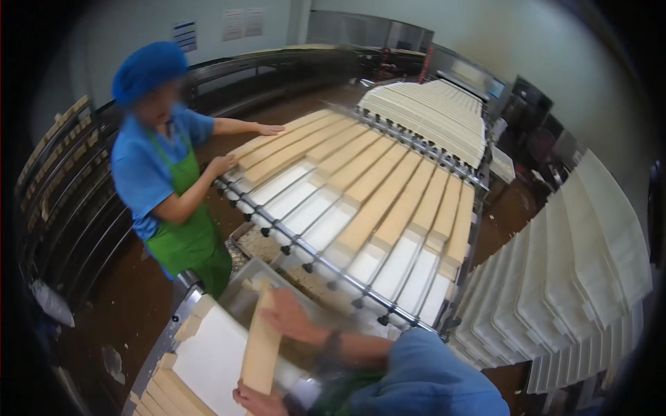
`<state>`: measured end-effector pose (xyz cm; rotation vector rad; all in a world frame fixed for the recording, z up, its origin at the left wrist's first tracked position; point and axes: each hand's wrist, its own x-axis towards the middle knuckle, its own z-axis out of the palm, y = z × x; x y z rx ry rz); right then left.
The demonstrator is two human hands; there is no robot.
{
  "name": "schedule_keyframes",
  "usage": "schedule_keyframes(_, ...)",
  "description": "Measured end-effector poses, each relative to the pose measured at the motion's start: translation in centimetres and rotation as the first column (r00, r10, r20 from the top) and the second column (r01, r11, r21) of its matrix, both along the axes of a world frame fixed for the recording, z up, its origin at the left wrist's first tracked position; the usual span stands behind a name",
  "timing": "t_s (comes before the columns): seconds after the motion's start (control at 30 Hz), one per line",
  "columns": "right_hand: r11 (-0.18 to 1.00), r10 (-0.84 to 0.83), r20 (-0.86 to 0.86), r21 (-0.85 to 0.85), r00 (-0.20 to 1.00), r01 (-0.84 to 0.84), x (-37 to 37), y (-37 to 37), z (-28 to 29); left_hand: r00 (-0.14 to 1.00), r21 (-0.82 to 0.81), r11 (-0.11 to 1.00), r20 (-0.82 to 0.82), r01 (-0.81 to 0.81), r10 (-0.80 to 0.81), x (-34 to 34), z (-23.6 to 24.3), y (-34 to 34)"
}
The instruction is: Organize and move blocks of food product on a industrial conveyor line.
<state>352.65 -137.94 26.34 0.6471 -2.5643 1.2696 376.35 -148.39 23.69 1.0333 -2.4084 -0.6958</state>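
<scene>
A long pale-beige slab [260,343], its exact kind unclear, lies slanting between my hands at the lower middle. My right hand [288,315] grips its far end from the right side, slightly smeared by motion. At the near end, the fingers of my left hand [258,400] close round the slab's edge. Beneath and left of it is a white work surface [208,353], with a stack of similar strips [170,388] along its near left. A grey bin [239,288] sits just beyond the slab, with pale pieces inside.
A co-worker [166,159] in a blue cap and green apron touches slabs on a slatted conveyor [305,239]. Its metal rail [298,239] has black knobs. Stacked white trays [555,270] stand right, a loaded rack [62,187] left. Scraps dot the brown floor [114,322].
</scene>
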Motion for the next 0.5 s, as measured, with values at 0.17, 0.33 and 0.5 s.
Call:
schedule_keyframes(0.17, 0.816, -0.546, -0.313, 0.011, 0.777, 0.578, -6.7, 24.2, 2.7, 0.788, 0.048, 0.788, -0.100, 0.614, -0.607, -9.6, 8.2, 12.9)
schedule_keyframes(0.33, 0.773, -0.620, -0.089, 0.103, 0.780, 0.626, -10.5, 38.6, 1.8, 0.535, 0.338, 0.480, -0.087, 0.810, -0.841, -15.3, 11.8, 21.3)
schedule_keyframes(0.5, 0.694, -0.539, 0.049, 0.591, 0.841, 0.411, -14.5, 44.3, 0.1, 0.470, 0.357, 0.441, 0.008, 0.823, -0.883, -20.7, 11.7, 26.1)
